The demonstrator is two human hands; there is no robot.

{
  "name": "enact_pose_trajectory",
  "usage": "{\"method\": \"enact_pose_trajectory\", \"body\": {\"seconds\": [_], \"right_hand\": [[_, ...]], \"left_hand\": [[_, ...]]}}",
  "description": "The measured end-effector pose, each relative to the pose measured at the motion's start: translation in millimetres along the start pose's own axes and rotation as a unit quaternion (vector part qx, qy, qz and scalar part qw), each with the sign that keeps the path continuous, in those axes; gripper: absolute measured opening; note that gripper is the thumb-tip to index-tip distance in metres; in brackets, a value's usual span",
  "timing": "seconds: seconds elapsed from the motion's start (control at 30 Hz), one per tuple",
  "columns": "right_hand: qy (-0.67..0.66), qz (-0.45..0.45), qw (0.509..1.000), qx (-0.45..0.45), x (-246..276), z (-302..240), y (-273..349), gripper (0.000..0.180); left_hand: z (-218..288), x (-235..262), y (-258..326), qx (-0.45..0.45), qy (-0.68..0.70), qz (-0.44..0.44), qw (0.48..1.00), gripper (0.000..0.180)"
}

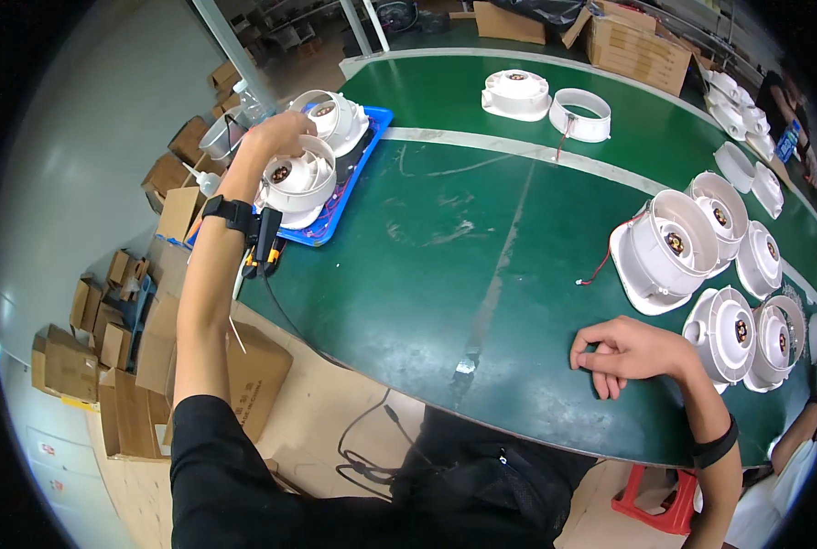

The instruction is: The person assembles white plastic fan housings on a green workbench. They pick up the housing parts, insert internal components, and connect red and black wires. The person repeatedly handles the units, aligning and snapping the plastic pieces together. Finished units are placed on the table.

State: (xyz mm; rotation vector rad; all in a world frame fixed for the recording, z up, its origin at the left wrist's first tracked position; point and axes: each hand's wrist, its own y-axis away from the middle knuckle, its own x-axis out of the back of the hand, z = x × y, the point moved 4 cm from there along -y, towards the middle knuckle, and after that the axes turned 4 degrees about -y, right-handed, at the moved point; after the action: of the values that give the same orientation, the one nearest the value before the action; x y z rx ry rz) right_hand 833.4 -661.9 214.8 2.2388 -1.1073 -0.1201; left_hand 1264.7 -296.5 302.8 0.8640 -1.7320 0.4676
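Note:
My left hand [285, 134] reaches over a blue tray [369, 163] at the far left of the table. It is between two white round fan housings, the nearer one [300, 183] and the farther one [335, 123]. Its fingers point down and are mostly hidden, so their grip does not show. My right hand [630, 350] rests on the green tabletop with its fingers curled in, holding nothing. Just beyond it stands a white fan housing [665, 252] with a thin red wire [595, 273]. Another housing [724, 334] lies close to its right.
At the far side are a white fan base [516, 94] and a white ring [580, 115]. More housings [719, 215] crowd the right side. Cardboard boxes [253, 375] stand on the floor at the left, and a red stool [655, 499] is below the table. Another person's arm [806, 421] appears at the right edge.

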Motion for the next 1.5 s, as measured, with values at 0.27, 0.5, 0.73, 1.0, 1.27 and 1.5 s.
{"method": "enact_pose_trajectory", "body": {"seconds": [0.27, 0.5, 0.73, 1.0, 1.27, 1.5], "right_hand": [[-0.008, -0.006, 1.0, -0.013, 2.5, 4.3, -2.6, 0.021], [-0.017, -0.011, 0.999, -0.027, 2.1, 3.0, -3.0, 0.021], [-0.007, -0.017, 1.0, -0.023, 3.5, 2.5, -3.7, 0.022], [0.001, -0.052, 0.998, -0.043, 3.7, 0.4, -9.4, 0.024], [-0.014, -0.022, 0.999, -0.033, 2.6, 7.0, -2.6, 0.025], [-0.006, -0.002, 1.0, 0.006, -0.1, 2.6, 0.8, 0.024]], "left_hand": [[-6.9, 5.2, 1.3, 0.036, 0.084, 0.002, 0.996, 0.034], [-6.5, 3.2, -9.1, -0.032, -0.046, 0.024, 0.998, 0.031], [-4.7, 5.2, 12.8, -0.022, 0.0, 0.082, 0.996, 0.037], [56.7, 77.6, 48.9, -0.055, 0.031, 0.075, 0.995, 0.034], [252.0, 99.3, 15.4, -0.313, 0.125, 0.059, 0.94, 0.02], [321.0, 101.1, -4.4, -0.355, 0.192, 0.104, 0.909, 0.035]]}}
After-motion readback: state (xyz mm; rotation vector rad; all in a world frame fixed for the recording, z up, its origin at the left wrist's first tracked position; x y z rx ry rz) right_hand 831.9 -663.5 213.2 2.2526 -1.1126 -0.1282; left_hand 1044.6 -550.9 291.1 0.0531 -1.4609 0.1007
